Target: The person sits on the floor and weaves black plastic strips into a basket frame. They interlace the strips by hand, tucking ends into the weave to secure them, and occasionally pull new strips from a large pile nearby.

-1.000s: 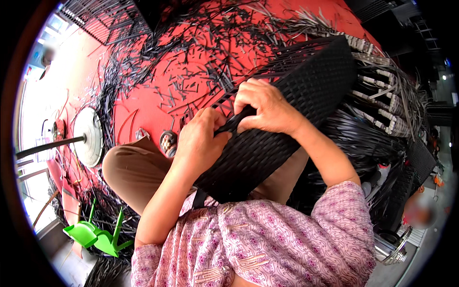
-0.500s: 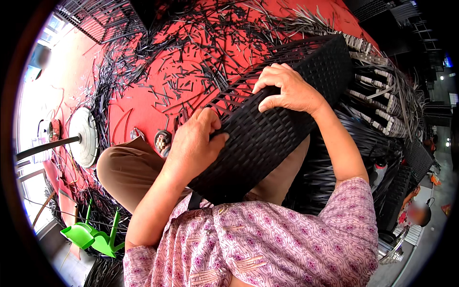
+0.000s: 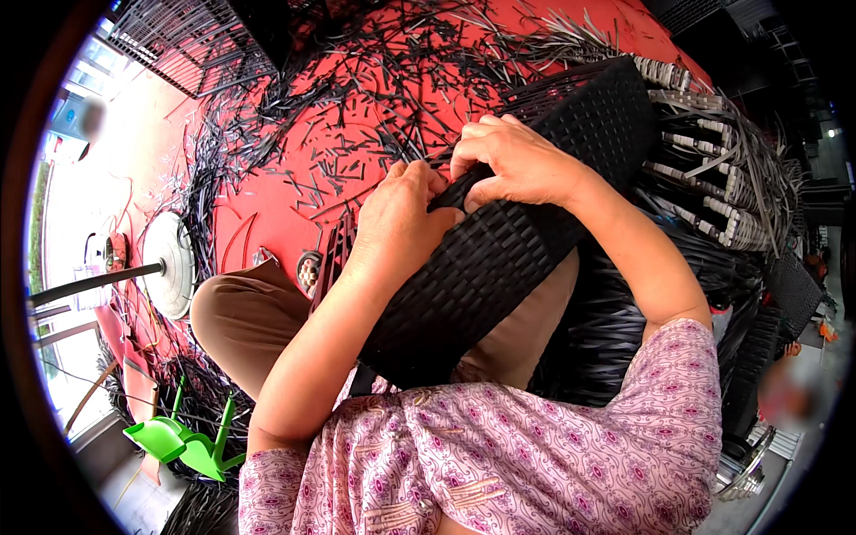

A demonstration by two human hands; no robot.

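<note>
A black woven wicker piece [image 3: 486, 276], plaited from flat plastic strips, lies slanted across my lap, with loose strips beyond its far edge. My left hand [image 3: 401, 214] is closed on that edge, its thumb on the woven face and its fingers curled over the far side. Just right of it, my right hand [image 3: 522, 165] grips the same edge, thumb in front and fingers bent over. The two hands are close together, thumbs nearly meeting. The fingertips are partly hidden behind the edge, so I cannot tell whether they also pinch a strip.
Black strip offcuts [image 3: 330, 165] litter the red floor [image 3: 285, 201] ahead. At right are bundled grey strips [image 3: 713, 169] and long black strips [image 3: 606, 321]. A round white base with a pole [image 3: 169, 276] and a green dustpan [image 3: 183, 441] stand left. Another person [image 3: 785, 388] is far right.
My left hand has moved up and right along the woven edge. My right hand has shifted slightly left and closed from a wider spread, so the hands are now nearly together.
</note>
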